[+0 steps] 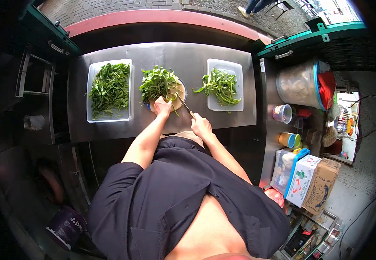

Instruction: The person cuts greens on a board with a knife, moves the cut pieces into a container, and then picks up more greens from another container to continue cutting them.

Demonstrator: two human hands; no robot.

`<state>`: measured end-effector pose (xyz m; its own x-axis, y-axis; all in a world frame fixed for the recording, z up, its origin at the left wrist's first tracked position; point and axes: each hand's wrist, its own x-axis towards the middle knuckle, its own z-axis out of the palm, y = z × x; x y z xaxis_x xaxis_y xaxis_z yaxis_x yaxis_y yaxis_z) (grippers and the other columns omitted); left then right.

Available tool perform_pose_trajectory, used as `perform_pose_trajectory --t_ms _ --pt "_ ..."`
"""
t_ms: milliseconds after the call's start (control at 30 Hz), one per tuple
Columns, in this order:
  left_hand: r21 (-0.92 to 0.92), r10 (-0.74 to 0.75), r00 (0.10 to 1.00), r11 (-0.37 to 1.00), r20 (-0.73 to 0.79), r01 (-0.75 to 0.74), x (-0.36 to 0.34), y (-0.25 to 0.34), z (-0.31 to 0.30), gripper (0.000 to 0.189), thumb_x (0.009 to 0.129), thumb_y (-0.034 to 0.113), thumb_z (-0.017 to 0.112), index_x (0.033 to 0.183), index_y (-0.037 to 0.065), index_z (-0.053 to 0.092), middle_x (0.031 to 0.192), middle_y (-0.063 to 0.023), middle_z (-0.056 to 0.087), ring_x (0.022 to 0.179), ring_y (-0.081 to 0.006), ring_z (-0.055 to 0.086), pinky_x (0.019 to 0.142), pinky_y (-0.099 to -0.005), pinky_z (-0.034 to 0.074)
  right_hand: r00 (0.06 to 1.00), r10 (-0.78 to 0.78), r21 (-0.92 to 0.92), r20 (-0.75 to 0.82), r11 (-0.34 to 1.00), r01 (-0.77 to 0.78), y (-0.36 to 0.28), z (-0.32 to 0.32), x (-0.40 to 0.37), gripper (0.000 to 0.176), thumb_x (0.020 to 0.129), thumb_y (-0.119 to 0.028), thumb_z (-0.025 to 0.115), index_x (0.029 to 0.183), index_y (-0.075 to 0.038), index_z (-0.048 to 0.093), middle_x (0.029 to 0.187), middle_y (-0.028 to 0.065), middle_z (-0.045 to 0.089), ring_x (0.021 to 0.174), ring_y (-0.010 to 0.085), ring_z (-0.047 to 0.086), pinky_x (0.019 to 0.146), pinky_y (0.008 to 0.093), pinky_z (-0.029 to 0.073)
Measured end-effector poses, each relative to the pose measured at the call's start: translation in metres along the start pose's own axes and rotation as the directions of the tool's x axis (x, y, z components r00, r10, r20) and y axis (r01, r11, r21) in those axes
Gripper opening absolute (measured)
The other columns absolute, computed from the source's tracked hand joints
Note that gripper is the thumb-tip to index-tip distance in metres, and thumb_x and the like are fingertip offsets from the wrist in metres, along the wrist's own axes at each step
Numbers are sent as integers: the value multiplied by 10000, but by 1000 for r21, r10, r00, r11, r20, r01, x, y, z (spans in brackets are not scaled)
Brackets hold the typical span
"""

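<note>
Left hand (pixel 162 106) is clamping the greens (pixel 156 82) onto the board (pixel 179 99) to steady them, right hand (pixel 201 126) is wrapping tight round the knife (pixel 183 103) (trays (pixel 91 89) sitting either side, in reach).

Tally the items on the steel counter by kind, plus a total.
White trays: 2
Piles of greens: 3
Round cutting board: 1
Knife, in the right hand: 1
Total: 7
</note>
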<state>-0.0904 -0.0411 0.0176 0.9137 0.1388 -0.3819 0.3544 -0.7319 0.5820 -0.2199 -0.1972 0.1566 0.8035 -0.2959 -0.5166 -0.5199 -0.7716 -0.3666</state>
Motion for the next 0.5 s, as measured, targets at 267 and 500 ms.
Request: perform_pose_trajectory --t_ms 267,500 --pt "-18 65 998 998 16 -65 -3 0 -6 318 801 299 788 978 42 725 979 -198 744 936 -366 724 842 -463 571 998 2 56 58 998 -6 1 4 -12 301 993 -282 550 1247 -130 603 1012 274 706 1000 484 670 854 573 525" --pt "-120 39 995 991 -93 -51 -11 0 4 352 902 396 678 962 54 736 949 -201 745 925 -391 717 843 -489 553 998 9 62 59 998 -13 8 10 -17 294 988 -279 552 1228 -121 610 1020 279 702 1000 482 669 855 566 524"
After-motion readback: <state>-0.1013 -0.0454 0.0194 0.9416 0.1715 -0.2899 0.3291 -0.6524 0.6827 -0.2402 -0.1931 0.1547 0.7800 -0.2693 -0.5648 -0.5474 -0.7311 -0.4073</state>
